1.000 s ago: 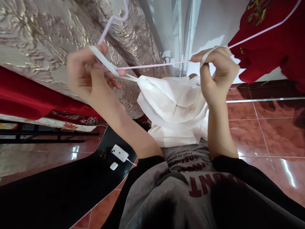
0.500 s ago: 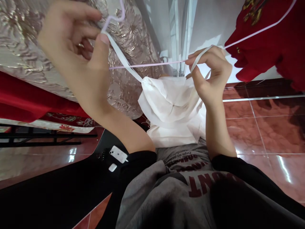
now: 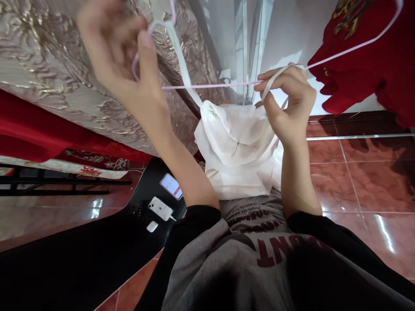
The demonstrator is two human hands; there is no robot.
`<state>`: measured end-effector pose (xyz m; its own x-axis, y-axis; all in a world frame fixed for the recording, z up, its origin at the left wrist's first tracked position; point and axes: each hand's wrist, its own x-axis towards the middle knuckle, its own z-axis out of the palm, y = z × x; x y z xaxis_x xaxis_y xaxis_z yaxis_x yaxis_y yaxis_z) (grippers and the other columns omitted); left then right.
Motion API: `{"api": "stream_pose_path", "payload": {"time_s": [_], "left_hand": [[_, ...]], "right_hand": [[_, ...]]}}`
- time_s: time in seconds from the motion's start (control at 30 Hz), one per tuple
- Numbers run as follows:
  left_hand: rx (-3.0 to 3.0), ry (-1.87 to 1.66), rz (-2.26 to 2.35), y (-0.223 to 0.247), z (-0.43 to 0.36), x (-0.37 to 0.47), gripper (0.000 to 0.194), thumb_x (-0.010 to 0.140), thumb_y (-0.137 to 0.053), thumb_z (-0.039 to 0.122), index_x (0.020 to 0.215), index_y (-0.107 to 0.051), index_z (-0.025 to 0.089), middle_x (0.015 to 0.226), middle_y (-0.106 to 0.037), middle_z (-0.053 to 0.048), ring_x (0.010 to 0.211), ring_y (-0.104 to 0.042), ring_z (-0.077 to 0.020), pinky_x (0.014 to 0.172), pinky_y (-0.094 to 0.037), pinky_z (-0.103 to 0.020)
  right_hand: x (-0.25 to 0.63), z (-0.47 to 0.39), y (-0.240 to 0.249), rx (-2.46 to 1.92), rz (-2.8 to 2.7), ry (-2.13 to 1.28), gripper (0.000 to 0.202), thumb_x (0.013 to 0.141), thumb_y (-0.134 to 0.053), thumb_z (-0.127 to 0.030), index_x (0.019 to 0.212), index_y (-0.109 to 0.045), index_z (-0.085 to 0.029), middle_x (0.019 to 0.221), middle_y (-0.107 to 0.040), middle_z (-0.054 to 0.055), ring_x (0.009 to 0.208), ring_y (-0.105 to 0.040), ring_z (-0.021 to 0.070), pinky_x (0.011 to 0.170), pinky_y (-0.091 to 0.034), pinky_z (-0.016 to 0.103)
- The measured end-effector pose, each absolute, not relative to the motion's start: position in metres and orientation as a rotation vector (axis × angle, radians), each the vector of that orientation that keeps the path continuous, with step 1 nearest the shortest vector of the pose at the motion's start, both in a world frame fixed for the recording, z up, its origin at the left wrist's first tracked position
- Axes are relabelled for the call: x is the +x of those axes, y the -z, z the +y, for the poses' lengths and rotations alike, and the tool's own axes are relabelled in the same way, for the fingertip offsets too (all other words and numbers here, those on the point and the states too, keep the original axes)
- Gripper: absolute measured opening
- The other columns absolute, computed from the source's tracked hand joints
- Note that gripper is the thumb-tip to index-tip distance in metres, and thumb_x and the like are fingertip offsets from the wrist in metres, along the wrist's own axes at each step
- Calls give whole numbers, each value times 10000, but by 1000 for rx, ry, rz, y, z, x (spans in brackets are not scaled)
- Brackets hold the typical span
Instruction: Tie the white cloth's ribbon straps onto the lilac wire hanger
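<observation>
A white cloth [image 3: 238,147] hangs above my lap, with a white strap [image 3: 183,65] rising from its left corner. My left hand [image 3: 129,60] is raised at the upper left, its fingers blurred, with a lilac cord [image 3: 210,86] around them. That cord passes by the strap's upper end and stretches across to the right. My right hand [image 3: 287,97] pinches the cord between thumb and fingers, and a white loop lies over its fingers. Beyond that hand the cord runs on to the upper right.
On the black bench [image 3: 81,246] at the left lie a white phone [image 3: 160,208], a second phone with a lit screen [image 3: 171,186] and a small white case [image 3: 152,226]. Red fabric [image 3: 366,56] hangs at the right, beside shiny patterned fabric [image 3: 42,73] at the left.
My left hand has moved right and slightly up, and the strap's top has left its thumb. The lit phone has come into view. The right hand has hardly moved.
</observation>
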<state>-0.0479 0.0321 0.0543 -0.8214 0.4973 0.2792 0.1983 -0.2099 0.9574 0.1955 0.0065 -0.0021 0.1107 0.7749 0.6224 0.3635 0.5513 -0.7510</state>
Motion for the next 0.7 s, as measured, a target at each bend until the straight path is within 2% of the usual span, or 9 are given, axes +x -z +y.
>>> {"api": "stream_pose_path", "payload": {"time_s": [0.03, 0.07, 0.13, 0.2, 0.33, 0.4, 0.47, 0.6, 0.7], "left_hand": [[1095, -2177, 1471, -47, 31, -37, 267, 1028, -696, 66, 1195, -570, 232, 1347, -670, 28, 1046, -752, -132, 787, -621, -183], [1091, -2261, 1215, -39, 31, -25, 242, 1048, -640, 33, 1181, -548, 212, 1232, -702, -9, 945, -748, -131, 737, -607, -207], [961, -2225, 976, -22, 30, -1, 131, 1133, -491, 88, 1183, -513, 207, 900, -711, 0, 752, -704, -120, 685, -567, -222], [923, -2154, 810, -11, 28, 18, 173, 1163, -385, 106, 1086, -515, 189, 770, -657, 7, 665, -665, -116, 669, -548, -240], [916, -2117, 760, -9, 24, 29, 299, 1152, -368, 70, 921, -521, 184, 772, -631, -3, 719, -692, -109, 705, -546, -239], [896, -2138, 800, -12, 23, 27, 310, 1138, -401, 56, 901, -550, 191, 794, -636, -12, 755, -699, -111, 745, -554, -243], [888, -2135, 837, -12, 22, 25, 338, 1134, -419, 75, 877, -571, 234, 806, -652, -18, 757, -700, -126, 780, -569, -267], [929, -2087, 826, -6, 24, 24, 322, 1143, -444, 127, 879, -587, 244, 833, -683, -18, 706, -663, -130, 724, -543, -273], [979, -2101, 804, -3, 26, 23, 307, 1142, -440, 108, 908, -603, 223, 818, -687, -9, 618, -579, -117, 642, -489, -264]], "right_hand": [[194, 7, 3, -1006, -1514, -375, 61, 886, -732, -336, 833, -726, -307, 1028, -719, -4, 1174, -686, 229, 1316, -387, 605], [193, 7, 4, -993, -1529, -352, 58, 892, -721, -333, 838, -729, -316, 1029, -721, -3, 1167, -690, 226, 1319, -386, 603], [189, 7, 4, -985, -1544, -311, 70, 904, -704, -333, 840, -732, -327, 1012, -720, -5, 1147, -696, 221, 1310, -400, 601], [187, 7, 4, -971, -1570, -273, 91, 926, -689, -339, 853, -741, -325, 1004, -719, -7, 1132, -698, 215, 1285, -431, 591], [209, 13, 9, -761, -1355, 8, 138, 957, -699, -361, 872, -773, -281, 972, -690, 22, 1049, -684, 188, 1080, -567, 462], [235, 19, 15, -681, -1155, 131, 92, 936, -744, -353, 904, -777, -273, 923, -633, 4, 995, -662, 150, 964, -581, 372], [263, 23, 19, -759, -1126, 70, 124, 914, -756, -326, 1036, -764, -300, 973, -604, -24, 1031, -680, 126, 957, -579, 334], [298, 26, 8, -878, -1126, -38, 258, 956, -655, -306, 1207, -707, -276, 1257, -617, 2, 1146, -705, 176, 1052, -594, 415], [304, 33, -12, -981, -1287, -102, 251, 905, -743, -237, 1154, -718, -254, 1157, -638, 37, 1104, -718, 210, 1025, -641, 444]]}}
